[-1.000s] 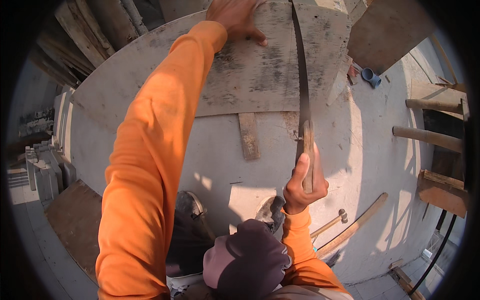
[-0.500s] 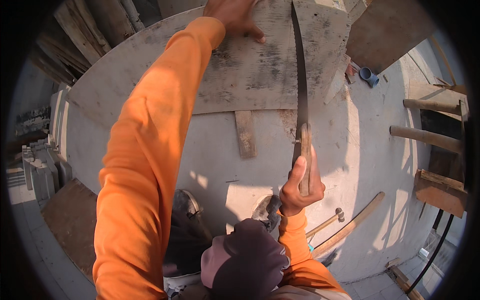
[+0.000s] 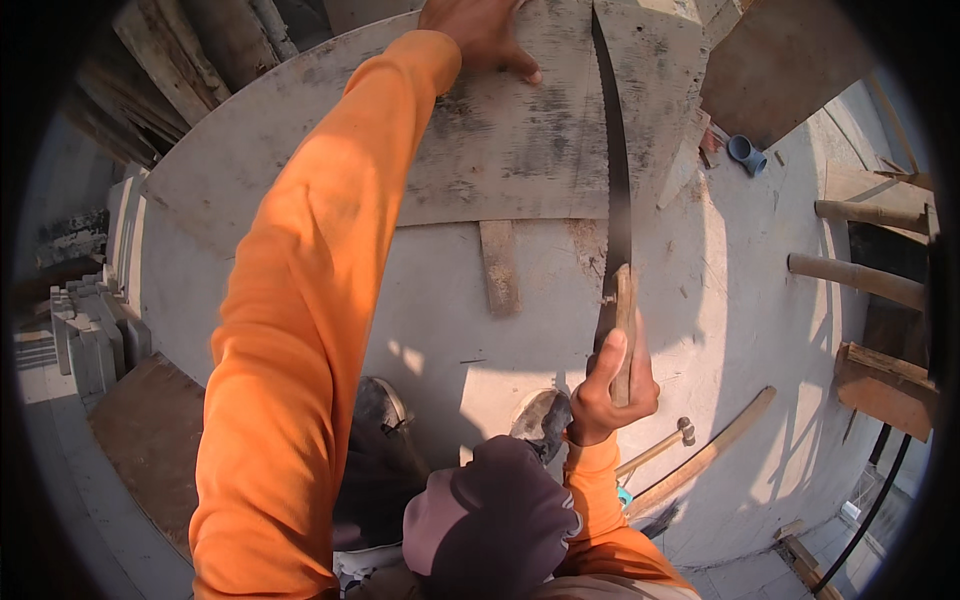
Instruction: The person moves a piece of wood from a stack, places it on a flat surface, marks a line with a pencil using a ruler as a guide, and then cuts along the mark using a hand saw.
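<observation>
My left hand (image 3: 475,40) lies on the weathered plywood board (image 3: 510,150) near its far edge, thumb spread out, some fingertips out of clear view. My right hand (image 3: 616,385) is closed round the wooden handle of a handsaw (image 3: 611,110). The long dark blade crosses the board from front to back near its right end, beside a thin line. Beneath the board's near edge a short wood strip (image 3: 500,270) sticks out toward me. My orange left sleeve covers part of the board.
A hammer (image 3: 685,431) and long wooden strip (image 3: 720,445) lie on the concrete floor at my right. Beyond are a blue pipe fitting (image 3: 746,152) and bamboo poles (image 3: 855,275). Stacked planks (image 3: 170,70), grey slabs (image 3: 100,335) and a brown board (image 3: 140,440) are at left.
My right hand and the saw have slid a little toward me along the line. My left hand stays on the board, with only slight shifts in the view.
</observation>
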Motion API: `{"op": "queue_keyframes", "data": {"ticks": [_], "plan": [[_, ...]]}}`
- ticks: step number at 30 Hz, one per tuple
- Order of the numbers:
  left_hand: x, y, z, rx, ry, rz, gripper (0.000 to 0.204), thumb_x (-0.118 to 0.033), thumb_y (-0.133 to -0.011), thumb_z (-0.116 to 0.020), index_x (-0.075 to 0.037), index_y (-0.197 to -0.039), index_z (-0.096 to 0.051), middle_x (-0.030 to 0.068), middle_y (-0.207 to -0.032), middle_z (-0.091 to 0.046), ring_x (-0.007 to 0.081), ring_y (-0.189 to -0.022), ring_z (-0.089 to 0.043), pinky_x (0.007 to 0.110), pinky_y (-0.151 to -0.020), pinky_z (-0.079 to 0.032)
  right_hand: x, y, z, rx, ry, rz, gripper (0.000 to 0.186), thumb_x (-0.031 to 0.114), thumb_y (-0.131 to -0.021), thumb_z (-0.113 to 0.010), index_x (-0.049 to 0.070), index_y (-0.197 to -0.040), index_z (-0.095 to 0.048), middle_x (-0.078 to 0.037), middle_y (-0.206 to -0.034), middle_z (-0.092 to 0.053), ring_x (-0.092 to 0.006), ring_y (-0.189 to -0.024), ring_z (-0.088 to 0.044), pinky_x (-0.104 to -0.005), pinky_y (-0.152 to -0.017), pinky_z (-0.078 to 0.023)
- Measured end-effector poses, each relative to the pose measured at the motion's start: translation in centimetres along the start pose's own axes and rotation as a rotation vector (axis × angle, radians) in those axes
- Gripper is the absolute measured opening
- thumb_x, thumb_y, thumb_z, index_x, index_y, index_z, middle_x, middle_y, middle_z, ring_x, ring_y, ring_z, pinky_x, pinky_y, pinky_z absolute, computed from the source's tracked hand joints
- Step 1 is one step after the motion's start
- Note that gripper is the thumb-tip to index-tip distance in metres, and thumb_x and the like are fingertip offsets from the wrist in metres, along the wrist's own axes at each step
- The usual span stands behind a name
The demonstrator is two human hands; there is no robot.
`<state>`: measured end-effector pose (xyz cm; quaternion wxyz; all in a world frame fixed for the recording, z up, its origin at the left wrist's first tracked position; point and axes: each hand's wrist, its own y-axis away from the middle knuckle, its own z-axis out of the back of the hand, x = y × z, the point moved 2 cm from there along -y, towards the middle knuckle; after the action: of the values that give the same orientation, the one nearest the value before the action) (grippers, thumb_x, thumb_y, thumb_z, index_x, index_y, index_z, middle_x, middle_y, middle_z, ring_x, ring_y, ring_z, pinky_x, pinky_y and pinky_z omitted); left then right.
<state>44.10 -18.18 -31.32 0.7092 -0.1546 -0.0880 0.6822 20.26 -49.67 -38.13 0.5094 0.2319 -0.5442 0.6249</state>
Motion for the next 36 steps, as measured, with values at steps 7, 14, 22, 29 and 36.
{"op": "queue_keyframes", "data": {"ticks": [7,14,22,29,36], "plan": [[-1.7,-1.0,0.6,0.133,0.087,-0.013,0.089,-0.049,-0.054,-0.093,-0.008,-0.128,-0.065,0.0191,-0.122,-0.070,0.0386,-0.118,-0.063,0.050,-0.100,-0.048,1.7,-10.2,-5.5,-0.021,0.051,0.100,0.030,0.009,-0.096,-0.068,-0.008,-0.120,-0.071,-0.022,-0.093,-0.077,-0.0195,-0.075,-0.075,-0.0307,-0.070,-0.057],[-1.5,-0.3,1.0,0.103,0.106,-0.020,0.086,-0.049,-0.052,-0.094,-0.011,-0.124,-0.065,0.0186,-0.122,-0.070,0.0387,-0.119,-0.063,0.050,-0.099,-0.048,-1.1,1.8,0.9,0.100,0.037,-0.114,0.037,0.001,-0.095,-0.061,-0.014,-0.129,-0.064,-0.022,-0.108,-0.077,-0.0243,-0.091,-0.078,-0.0303,-0.078,-0.060],[-2.1,0.0,1.0,-0.002,0.085,-0.036,0.088,-0.051,-0.053,-0.093,-0.010,-0.126,-0.065,0.0180,-0.119,-0.071,0.0378,-0.118,-0.064,0.051,-0.102,-0.046,1.2,-11.9,-7.7,-0.103,-0.047,0.178,0.027,0.007,-0.094,-0.071,-0.006,-0.117,-0.073,-0.019,-0.087,-0.076,-0.0157,-0.066,-0.070,-0.0277,-0.062,-0.054],[-1.7,-0.3,1.8,0.051,0.064,-0.016,0.086,-0.051,-0.054,-0.092,-0.011,-0.126,-0.065,0.0172,-0.116,-0.072,0.0376,-0.118,-0.064,0.054,-0.105,-0.043,1.3,2.9,2.2,0.105,0.100,-0.163,0.035,0.007,-0.097,-0.059,-0.014,-0.123,-0.067,-0.021,-0.103,-0.078,-0.0247,-0.089,-0.078,-0.0307,-0.077,-0.060],[-3.0,-0.5,2.3,0.036,0.051,0.024,0.079,-0.046,-0.052,-0.095,-0.017,-0.121,-0.069,0.0087,-0.108,-0.076,0.0323,-0.103,-0.071,0.047,-0.088,-0.053,2.0,-13.6,-7.6,-0.030,-0.065,0.160,0.030,0.007,-0.096,-0.067,-0.007,-0.122,-0.071,-0.018,-0.084,-0.075,-0.0134,-0.061,-0.065,-0.0275,-0.058,-0.051]]}}
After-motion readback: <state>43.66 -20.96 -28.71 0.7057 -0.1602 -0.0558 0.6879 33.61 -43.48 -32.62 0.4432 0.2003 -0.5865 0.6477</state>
